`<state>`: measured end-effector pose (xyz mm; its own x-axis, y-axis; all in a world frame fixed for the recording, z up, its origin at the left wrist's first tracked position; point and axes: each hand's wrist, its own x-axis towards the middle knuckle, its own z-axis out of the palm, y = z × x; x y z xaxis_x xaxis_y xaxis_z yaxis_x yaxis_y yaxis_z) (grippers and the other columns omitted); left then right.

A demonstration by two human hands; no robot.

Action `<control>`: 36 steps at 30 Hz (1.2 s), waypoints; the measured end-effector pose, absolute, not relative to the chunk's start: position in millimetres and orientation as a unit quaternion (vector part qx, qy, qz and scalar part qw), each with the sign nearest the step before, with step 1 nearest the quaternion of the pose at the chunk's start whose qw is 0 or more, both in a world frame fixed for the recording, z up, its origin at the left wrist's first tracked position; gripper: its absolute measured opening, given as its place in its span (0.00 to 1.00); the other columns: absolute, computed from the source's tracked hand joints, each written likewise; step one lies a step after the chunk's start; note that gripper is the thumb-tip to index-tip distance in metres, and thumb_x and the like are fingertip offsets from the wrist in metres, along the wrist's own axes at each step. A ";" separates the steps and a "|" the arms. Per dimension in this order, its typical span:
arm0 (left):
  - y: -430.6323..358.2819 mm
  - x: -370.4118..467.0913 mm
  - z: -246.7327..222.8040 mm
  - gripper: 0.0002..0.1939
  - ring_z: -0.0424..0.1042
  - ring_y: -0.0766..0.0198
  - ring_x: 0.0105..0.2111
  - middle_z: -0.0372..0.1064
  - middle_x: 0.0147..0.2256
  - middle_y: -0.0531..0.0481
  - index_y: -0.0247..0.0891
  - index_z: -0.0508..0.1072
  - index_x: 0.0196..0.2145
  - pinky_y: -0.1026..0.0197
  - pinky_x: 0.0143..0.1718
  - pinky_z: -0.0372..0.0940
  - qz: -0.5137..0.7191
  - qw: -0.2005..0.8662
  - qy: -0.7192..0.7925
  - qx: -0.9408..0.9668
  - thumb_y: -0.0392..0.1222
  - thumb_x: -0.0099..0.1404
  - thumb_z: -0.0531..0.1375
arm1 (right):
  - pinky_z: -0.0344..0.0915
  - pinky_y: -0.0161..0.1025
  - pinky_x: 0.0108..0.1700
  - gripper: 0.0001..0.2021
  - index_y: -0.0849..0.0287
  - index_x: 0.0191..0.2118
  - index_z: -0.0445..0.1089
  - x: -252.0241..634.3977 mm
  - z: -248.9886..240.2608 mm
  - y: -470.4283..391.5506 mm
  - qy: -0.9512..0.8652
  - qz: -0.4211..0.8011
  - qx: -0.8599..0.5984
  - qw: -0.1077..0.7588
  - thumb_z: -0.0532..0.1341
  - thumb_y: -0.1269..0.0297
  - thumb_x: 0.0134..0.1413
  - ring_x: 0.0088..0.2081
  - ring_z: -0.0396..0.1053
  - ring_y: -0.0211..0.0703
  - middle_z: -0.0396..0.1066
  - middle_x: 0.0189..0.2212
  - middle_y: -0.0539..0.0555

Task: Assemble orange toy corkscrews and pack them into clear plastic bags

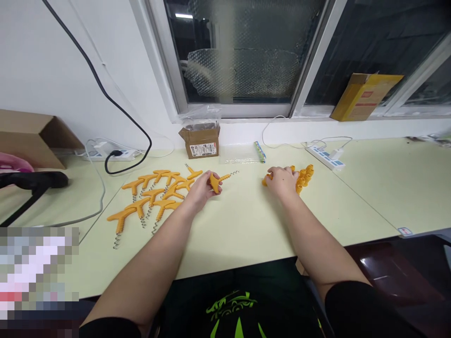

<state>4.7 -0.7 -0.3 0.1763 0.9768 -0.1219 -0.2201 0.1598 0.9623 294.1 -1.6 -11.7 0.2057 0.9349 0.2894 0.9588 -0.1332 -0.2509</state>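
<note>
My left hand (201, 191) is closed around the yellow T-shaped handle of a corkscrew (214, 183), whose metal spiral points right, above the table. My right hand (283, 181) reaches down at the left side of a cluster of small yellow hollow caps (305, 177). Its fingers are curled over a yellow cap (266, 180) that shows at the fingertips; the palm hides part of the cluster. To the left of my left hand lie several more yellow-handled corkscrews (136, 204), overlapping one another, with most of their spirals pointing toward me.
A small open cardboard box (202, 143) stands against the wall beside a clear plastic bag (237, 153). Power strips lie at the left (124, 155) and right (324, 157) with cables. A larger carton (26, 136) and a black stand (33, 183) occupy the left side.
</note>
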 end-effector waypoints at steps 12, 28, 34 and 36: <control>-2.9 10.7 -15.8 0.17 0.64 0.71 0.21 0.65 0.26 0.57 0.41 0.62 0.34 0.65 0.27 0.61 0.489 0.649 0.417 0.409 0.44 0.55 0.69 | 0.59 0.45 0.50 0.08 0.58 0.40 0.76 281.3 -16.0 -1.6 -0.719 0.016 -0.653 0.237 0.62 0.67 0.55 0.46 0.68 0.51 0.76 0.39 0.57; 5.7 6.5 -22.9 0.19 0.74 0.66 0.31 0.67 0.28 0.57 0.41 0.63 0.33 0.60 0.40 0.69 0.538 0.594 0.449 0.396 0.41 0.51 0.70 | 0.56 0.50 0.65 0.33 0.56 0.67 0.62 251.5 -45.9 14.5 -0.800 0.096 -0.515 0.293 0.62 0.68 0.55 0.64 0.59 0.54 0.62 0.63 0.62; 17.9 -1.0 -27.8 0.17 0.73 0.67 0.30 0.65 0.26 0.58 0.41 0.62 0.32 0.61 0.39 0.67 0.599 0.544 0.452 0.375 0.42 0.51 0.67 | 0.53 0.56 0.65 0.27 0.49 0.66 0.64 219.5 -54.7 22.4 -0.840 0.103 -0.489 0.210 0.62 0.55 0.63 0.67 0.55 0.58 0.57 0.68 0.62; 19.3 -2.0 -29.1 0.17 0.74 0.66 0.30 0.65 0.26 0.58 0.41 0.62 0.32 0.61 0.39 0.67 0.600 0.538 0.457 0.377 0.42 0.50 0.67 | 0.57 0.51 0.63 0.18 0.51 0.57 0.72 218.1 -55.0 23.3 -0.846 0.097 -0.482 0.208 0.60 0.57 0.64 0.61 0.62 0.53 0.66 0.61 0.60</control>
<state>-2.0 19.3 -29.1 -0.1365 0.9899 -0.0384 -0.3006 -0.0045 0.9537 218.1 23.3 -55.0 -0.4489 0.8553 0.2587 0.7749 0.5168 -0.3639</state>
